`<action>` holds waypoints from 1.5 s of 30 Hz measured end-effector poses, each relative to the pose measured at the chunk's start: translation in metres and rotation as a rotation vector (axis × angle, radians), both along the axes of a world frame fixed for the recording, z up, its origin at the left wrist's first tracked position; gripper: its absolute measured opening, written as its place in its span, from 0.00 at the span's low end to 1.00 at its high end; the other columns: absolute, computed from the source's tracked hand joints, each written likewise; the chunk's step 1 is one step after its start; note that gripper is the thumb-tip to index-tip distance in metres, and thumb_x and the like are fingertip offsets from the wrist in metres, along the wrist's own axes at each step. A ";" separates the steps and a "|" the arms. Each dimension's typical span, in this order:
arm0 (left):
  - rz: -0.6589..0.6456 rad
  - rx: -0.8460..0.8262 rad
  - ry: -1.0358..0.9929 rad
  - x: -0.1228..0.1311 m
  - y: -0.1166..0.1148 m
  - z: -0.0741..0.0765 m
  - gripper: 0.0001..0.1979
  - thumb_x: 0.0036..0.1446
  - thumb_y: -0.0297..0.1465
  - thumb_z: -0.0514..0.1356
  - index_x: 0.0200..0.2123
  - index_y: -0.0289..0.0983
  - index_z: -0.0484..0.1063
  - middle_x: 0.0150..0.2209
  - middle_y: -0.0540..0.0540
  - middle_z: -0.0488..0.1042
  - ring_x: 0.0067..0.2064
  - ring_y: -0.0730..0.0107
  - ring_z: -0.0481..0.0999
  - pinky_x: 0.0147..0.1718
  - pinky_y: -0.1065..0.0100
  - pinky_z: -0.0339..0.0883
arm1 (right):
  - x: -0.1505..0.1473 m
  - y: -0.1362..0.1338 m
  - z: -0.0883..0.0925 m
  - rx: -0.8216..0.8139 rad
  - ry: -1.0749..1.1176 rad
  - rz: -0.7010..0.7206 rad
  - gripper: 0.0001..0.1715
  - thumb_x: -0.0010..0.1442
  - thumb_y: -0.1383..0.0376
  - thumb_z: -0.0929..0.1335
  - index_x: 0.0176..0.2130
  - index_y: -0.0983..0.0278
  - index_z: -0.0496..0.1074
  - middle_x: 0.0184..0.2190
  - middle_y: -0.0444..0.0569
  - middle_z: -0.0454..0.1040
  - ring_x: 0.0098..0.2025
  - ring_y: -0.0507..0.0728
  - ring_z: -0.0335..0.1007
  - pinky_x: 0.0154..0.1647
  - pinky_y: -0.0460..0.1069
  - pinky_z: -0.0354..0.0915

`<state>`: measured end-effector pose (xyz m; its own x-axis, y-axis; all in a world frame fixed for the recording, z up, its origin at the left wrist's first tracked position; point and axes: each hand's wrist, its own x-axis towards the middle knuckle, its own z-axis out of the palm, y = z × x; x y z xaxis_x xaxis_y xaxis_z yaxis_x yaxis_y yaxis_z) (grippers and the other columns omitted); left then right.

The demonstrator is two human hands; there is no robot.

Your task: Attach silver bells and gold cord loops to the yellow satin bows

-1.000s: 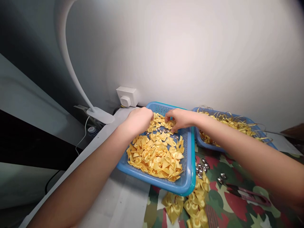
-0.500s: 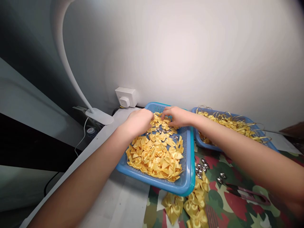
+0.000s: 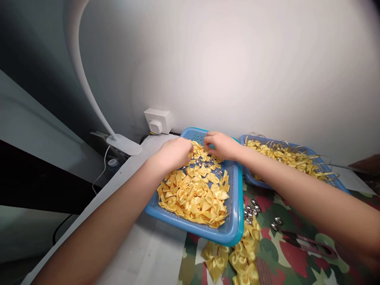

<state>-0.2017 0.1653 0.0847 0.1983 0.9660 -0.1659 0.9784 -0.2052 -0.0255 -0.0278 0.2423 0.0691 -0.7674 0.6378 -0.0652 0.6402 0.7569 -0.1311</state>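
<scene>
Both hands reach into the far end of a blue plastic basket holding many yellow ribbon bows. My left hand is over the bows at the basket's left side, fingers curled down and their tips mostly hidden. Opposite it, my right hand bends its fingers inward above the far bows, near the right rim. Whatever either hand pinches is too small or hidden to make out. Small shiny silver pieces lie between the hands and the larger near heap of bows.
A second blue basket with yellow bows and thin golden strands stands at right. On the camouflage-patterned cloth lie larger yellow bows, silver pieces and thread snips. A white lamp and wall socket are behind left.
My right hand's fingers have drawn closer together and lifted slightly. My left hand has shifted only a little. The basket stays in place.
</scene>
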 end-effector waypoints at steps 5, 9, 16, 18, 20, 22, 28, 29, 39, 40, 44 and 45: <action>-0.005 -0.001 0.004 0.000 0.000 -0.001 0.15 0.54 0.31 0.62 0.46 0.42 0.76 0.49 0.44 0.78 0.51 0.55 0.76 0.44 0.65 0.69 | 0.003 -0.016 0.000 -0.073 -0.095 -0.045 0.09 0.47 0.76 0.68 0.29 0.65 0.76 0.31 0.50 0.77 0.33 0.55 0.70 0.29 0.46 0.56; -0.005 0.007 0.007 0.000 0.000 -0.002 0.15 0.53 0.29 0.62 0.46 0.42 0.77 0.48 0.44 0.78 0.50 0.55 0.76 0.43 0.65 0.69 | 0.000 -0.027 -0.005 -0.129 -0.082 -0.059 0.15 0.51 0.71 0.68 0.40 0.65 0.76 0.34 0.49 0.78 0.34 0.55 0.71 0.32 0.45 0.60; 0.047 0.118 0.015 0.004 -0.002 0.008 0.13 0.56 0.28 0.59 0.44 0.40 0.78 0.45 0.42 0.79 0.47 0.53 0.78 0.42 0.64 0.69 | -0.011 -0.045 -0.016 -0.149 -0.047 -0.112 0.22 0.56 0.62 0.71 0.49 0.69 0.69 0.49 0.58 0.71 0.46 0.60 0.71 0.43 0.48 0.64; 0.081 0.144 0.011 0.005 -0.003 0.010 0.12 0.57 0.28 0.58 0.43 0.39 0.78 0.44 0.42 0.80 0.47 0.52 0.78 0.41 0.63 0.70 | -0.015 -0.048 -0.021 -0.158 -0.042 -0.143 0.19 0.59 0.65 0.69 0.49 0.71 0.68 0.50 0.61 0.69 0.45 0.60 0.71 0.43 0.49 0.64; 0.106 0.156 0.000 0.005 -0.003 0.012 0.12 0.57 0.28 0.58 0.42 0.39 0.78 0.43 0.42 0.80 0.46 0.52 0.78 0.40 0.63 0.70 | -0.019 -0.050 -0.026 -0.175 -0.026 -0.156 0.16 0.61 0.68 0.67 0.49 0.71 0.67 0.50 0.62 0.68 0.44 0.59 0.71 0.43 0.49 0.64; 0.121 0.162 -0.013 0.006 -0.004 0.012 0.12 0.57 0.29 0.58 0.42 0.39 0.78 0.43 0.42 0.80 0.46 0.52 0.78 0.40 0.63 0.70 | -0.023 -0.051 -0.029 -0.206 -0.004 -0.145 0.14 0.61 0.70 0.66 0.48 0.71 0.67 0.49 0.62 0.68 0.43 0.59 0.70 0.43 0.49 0.63; 0.136 0.166 -0.050 0.006 -0.005 0.011 0.12 0.57 0.29 0.58 0.42 0.40 0.79 0.43 0.42 0.80 0.46 0.52 0.78 0.40 0.63 0.70 | -0.023 -0.042 -0.023 -0.391 0.122 -0.135 0.08 0.56 0.77 0.66 0.35 0.67 0.71 0.41 0.52 0.72 0.41 0.55 0.68 0.43 0.47 0.61; 0.139 0.168 -0.056 0.005 -0.005 0.011 0.11 0.57 0.29 0.58 0.42 0.40 0.79 0.43 0.42 0.80 0.47 0.52 0.78 0.40 0.63 0.70 | -0.021 -0.039 -0.020 -0.435 0.150 -0.155 0.07 0.56 0.77 0.66 0.34 0.67 0.71 0.38 0.51 0.73 0.40 0.54 0.68 0.42 0.46 0.62; 0.153 0.176 -0.111 0.005 -0.007 0.012 0.10 0.56 0.30 0.58 0.38 0.39 0.79 0.41 0.43 0.81 0.44 0.56 0.78 0.41 0.65 0.70 | -0.007 -0.029 0.000 -0.904 0.390 -0.352 0.08 0.61 0.73 0.59 0.32 0.65 0.63 0.27 0.44 0.67 0.27 0.47 0.66 0.34 0.43 0.69; 0.148 0.173 -0.117 0.005 -0.007 0.012 0.10 0.56 0.30 0.58 0.38 0.39 0.79 0.41 0.43 0.81 0.45 0.56 0.78 0.41 0.66 0.70 | -0.008 -0.030 0.001 -0.920 0.401 -0.352 0.09 0.61 0.73 0.58 0.31 0.64 0.62 0.27 0.44 0.67 0.28 0.48 0.67 0.35 0.43 0.70; 0.141 0.160 -0.129 0.005 -0.007 0.012 0.10 0.56 0.31 0.59 0.39 0.40 0.79 0.42 0.45 0.81 0.45 0.59 0.78 0.40 0.69 0.69 | -0.010 -0.033 0.002 -0.911 0.382 -0.337 0.10 0.58 0.73 0.58 0.26 0.62 0.57 0.25 0.44 0.65 0.27 0.48 0.66 0.33 0.43 0.70; 0.145 0.160 -0.129 0.005 -0.007 0.012 0.10 0.56 0.31 0.59 0.39 0.40 0.79 0.42 0.45 0.81 0.45 0.60 0.78 0.39 0.69 0.69 | -0.010 -0.034 0.002 -0.891 0.363 -0.330 0.10 0.58 0.73 0.59 0.26 0.62 0.56 0.24 0.43 0.65 0.26 0.48 0.66 0.32 0.43 0.69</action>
